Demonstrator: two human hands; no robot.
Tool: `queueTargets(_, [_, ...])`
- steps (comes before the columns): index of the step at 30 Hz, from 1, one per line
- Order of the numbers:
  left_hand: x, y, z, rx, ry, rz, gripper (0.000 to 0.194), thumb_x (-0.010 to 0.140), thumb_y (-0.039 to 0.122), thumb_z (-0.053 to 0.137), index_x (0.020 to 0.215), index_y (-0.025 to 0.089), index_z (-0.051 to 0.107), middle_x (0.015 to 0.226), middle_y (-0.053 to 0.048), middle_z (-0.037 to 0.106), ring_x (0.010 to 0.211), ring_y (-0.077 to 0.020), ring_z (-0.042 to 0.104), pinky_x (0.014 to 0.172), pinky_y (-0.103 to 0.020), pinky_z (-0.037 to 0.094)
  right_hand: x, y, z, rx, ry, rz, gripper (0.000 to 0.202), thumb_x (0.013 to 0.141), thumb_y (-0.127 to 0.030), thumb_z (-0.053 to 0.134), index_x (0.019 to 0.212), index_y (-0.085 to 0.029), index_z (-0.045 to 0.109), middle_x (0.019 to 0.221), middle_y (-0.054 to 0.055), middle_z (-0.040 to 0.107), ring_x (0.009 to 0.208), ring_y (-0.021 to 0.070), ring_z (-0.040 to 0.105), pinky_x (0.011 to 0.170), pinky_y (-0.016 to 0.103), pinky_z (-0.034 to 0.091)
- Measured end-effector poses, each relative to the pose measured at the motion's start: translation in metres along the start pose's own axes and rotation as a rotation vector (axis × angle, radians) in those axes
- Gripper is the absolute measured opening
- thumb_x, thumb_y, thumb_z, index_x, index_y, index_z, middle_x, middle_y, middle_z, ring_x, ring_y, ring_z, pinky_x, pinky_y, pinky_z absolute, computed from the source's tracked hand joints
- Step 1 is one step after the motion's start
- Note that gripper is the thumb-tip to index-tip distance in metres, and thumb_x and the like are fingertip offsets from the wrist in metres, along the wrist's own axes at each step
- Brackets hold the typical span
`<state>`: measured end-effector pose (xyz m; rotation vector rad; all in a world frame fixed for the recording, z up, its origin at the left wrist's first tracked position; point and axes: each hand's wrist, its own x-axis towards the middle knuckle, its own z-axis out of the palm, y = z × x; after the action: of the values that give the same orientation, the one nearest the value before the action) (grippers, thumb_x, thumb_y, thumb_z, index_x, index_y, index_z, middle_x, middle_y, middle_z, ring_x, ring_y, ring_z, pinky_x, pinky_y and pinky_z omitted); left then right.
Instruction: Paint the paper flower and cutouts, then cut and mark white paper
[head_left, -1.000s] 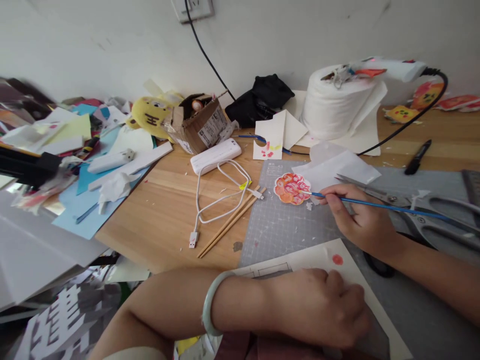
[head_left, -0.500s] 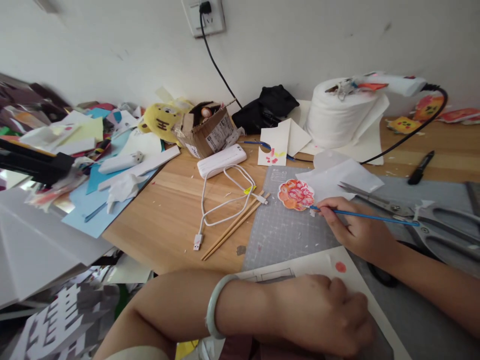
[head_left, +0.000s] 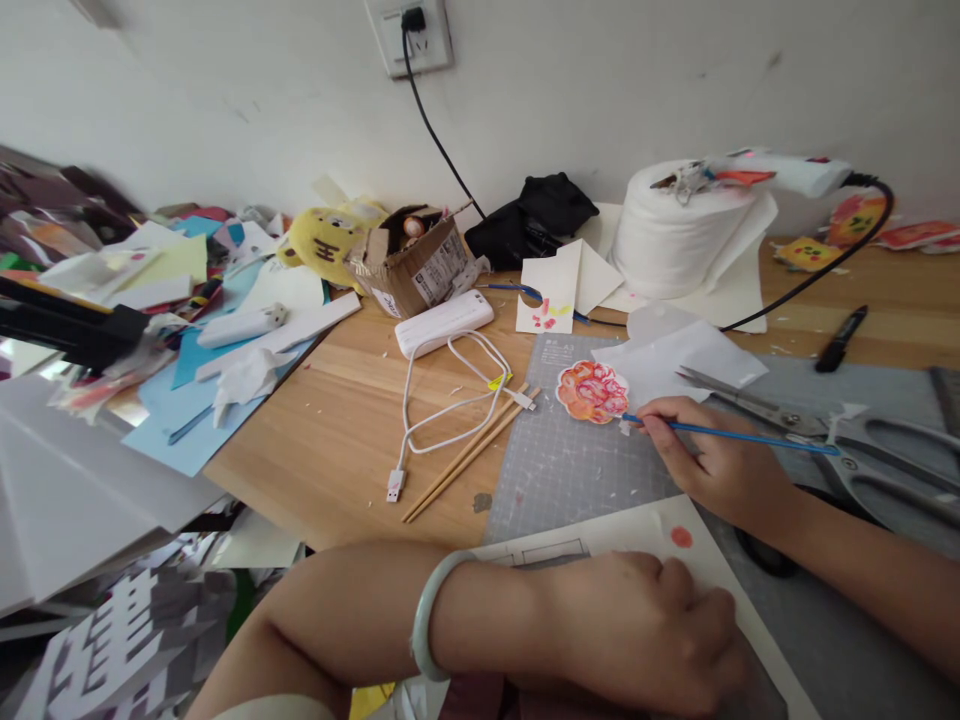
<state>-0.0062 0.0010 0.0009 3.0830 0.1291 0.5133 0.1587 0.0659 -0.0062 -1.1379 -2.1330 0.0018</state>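
The right hand (head_left: 716, 468) pinches a blue paintbrush (head_left: 787, 442) near its tip, likely for control, beside the flower cutout (head_left: 591, 391) lying on the grey mat (head_left: 555, 480). The left hand (head_left: 649, 630) is curled over a sheet (head_left: 634, 528) at the mat's near side, perhaps bracing; any grip is hidden. Scissors (head_left: 851, 465) lie on the mat's right.

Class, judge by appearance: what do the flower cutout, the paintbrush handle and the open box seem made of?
Flower cutout: probably paper or card; flat white rim, streaky painted face.
Paintbrush handle: smooth, even blue; painted wood or plastic, unclear which.
Open box: matt brown cardboard, judging by its ragged, creased flaps.
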Motion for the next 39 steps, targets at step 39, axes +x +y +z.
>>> queueTargets(39, [-0.001, -0.002, -0.004, 0.004, -0.172, 0.014, 0.020, 0.093, 0.018, 0.041, 0.094, 0.012, 0.060, 0.103, -0.012, 0.064, 0.072, -0.0146, 0.061, 0.049, -0.024, 0.041, -0.102, -0.032, -0.071, -0.042, -0.015, 0.174, 0.018, 0.087, -0.026, 0.044, 0.099, -0.030, 0.057, 0.082, 0.000, 0.072, 0.063, 0.0186, 0.069, 0.060, 0.027, 0.059])
